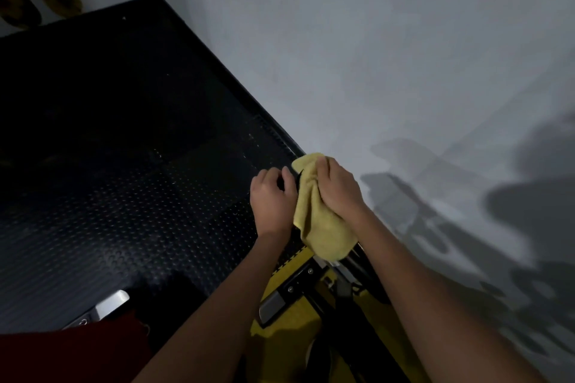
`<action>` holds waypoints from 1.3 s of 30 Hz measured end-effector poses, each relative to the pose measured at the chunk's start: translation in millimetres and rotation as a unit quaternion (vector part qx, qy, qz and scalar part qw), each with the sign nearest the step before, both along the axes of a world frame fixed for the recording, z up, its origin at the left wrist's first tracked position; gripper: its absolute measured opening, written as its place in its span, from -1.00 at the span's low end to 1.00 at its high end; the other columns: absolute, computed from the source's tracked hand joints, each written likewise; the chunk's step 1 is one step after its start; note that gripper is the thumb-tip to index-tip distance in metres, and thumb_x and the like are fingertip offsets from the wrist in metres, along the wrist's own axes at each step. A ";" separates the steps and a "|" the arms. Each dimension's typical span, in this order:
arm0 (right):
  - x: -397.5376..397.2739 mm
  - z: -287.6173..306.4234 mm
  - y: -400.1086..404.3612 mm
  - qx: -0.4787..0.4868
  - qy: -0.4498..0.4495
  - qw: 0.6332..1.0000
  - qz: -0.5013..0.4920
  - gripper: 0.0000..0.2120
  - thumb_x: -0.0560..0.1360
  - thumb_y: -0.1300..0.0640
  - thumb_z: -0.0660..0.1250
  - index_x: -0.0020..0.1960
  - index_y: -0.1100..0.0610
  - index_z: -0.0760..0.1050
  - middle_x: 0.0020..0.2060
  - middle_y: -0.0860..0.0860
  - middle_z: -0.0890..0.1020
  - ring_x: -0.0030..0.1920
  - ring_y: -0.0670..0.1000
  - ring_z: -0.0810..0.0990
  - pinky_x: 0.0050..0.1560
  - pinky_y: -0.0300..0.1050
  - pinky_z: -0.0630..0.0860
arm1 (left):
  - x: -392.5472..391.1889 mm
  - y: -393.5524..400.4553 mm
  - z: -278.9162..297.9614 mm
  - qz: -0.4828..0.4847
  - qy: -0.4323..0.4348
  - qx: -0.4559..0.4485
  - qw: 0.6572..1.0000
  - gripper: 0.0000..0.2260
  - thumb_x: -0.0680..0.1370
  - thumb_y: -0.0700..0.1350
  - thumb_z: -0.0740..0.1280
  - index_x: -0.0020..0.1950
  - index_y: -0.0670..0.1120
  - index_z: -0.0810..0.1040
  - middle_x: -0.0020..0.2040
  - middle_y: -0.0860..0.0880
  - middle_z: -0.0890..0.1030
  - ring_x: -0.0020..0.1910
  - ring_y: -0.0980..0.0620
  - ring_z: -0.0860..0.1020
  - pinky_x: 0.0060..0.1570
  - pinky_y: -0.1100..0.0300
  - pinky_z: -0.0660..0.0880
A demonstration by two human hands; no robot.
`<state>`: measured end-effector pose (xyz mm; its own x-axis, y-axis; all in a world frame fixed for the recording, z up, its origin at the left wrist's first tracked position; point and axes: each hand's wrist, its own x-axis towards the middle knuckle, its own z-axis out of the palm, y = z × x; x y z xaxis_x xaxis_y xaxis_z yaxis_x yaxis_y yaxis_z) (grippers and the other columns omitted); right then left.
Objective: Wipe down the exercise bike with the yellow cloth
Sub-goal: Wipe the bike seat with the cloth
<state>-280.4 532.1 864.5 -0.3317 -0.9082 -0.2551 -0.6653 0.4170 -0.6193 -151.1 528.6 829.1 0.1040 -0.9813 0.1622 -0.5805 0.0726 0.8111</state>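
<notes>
A yellow cloth (317, 214) hangs bunched over a dark upright part of the exercise bike (314, 286), low and right of centre in the head view, just in front of a pale grey wall (373, 56). The right hand (337, 188) grips the cloth near its top, fingers curled over the fabric, the loose end drooping past the wrist. Just beside it, the left hand (272, 196) curls its fingers round a black part of the bike that the cloth partly hides; what exactly that part is cannot be told in the dim light. Below the hands, the bike's black frame, bolts and a silver pedal (273, 308) stand over yellow floor matting (280, 348). To the left spreads black studded rubber flooring (124, 196), with a second silver metal piece (109, 305) and a patch of red fabric (71, 351) at the lower edge. Shadows of the arms and bike fall across the wall at right.
</notes>
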 end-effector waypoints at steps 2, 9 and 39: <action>0.1 -7.0 22.8 -0.013 0.022 1.000 0.009 -0.47 0.68 -0.20 -0.10 0.42 0.11 0.33 0.26 0.09 0.54 0.22 0.11 0.54 0.14 -0.03 0.43 | -0.3 3.0 0.3 0.003 -0.003 0.000 1.000 -0.66 0.65 -0.09 0.24 -0.32 -0.10 0.36 -0.34 0.02 0.38 -0.30 0.01 0.38 -0.29 0.20 0.27; 1.4 3.7 138.1 -0.044 0.176 0.978 0.100 -0.42 0.65 -0.23 -0.12 0.54 0.09 0.11 0.23 -0.03 0.51 0.03 -0.11 0.54 -0.06 -0.25 0.53 | -2.7 6.1 3.0 0.005 -0.001 0.008 1.000 -0.65 0.67 -0.08 0.22 -0.33 -0.06 0.34 -0.33 0.06 0.38 -0.27 0.04 0.40 -0.22 0.22 0.30; 3.3 -7.9 25.7 -0.019 0.063 0.998 -0.007 -0.42 0.67 -0.20 -0.12 0.41 0.20 0.33 0.26 0.17 0.53 0.22 0.17 0.54 0.17 0.02 0.46 | -4.3 1.9 1.9 0.019 -0.006 0.013 1.000 -0.64 0.66 -0.07 0.23 -0.34 -0.01 0.29 -0.36 0.05 0.34 -0.32 0.06 0.34 -0.32 0.26 0.20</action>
<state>-277.1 557.8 856.6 -0.3723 -0.9110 -0.1773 -0.7323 0.4057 -0.5470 -155.4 530.5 831.0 0.1397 -0.9804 0.1389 -0.5924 0.0296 0.8051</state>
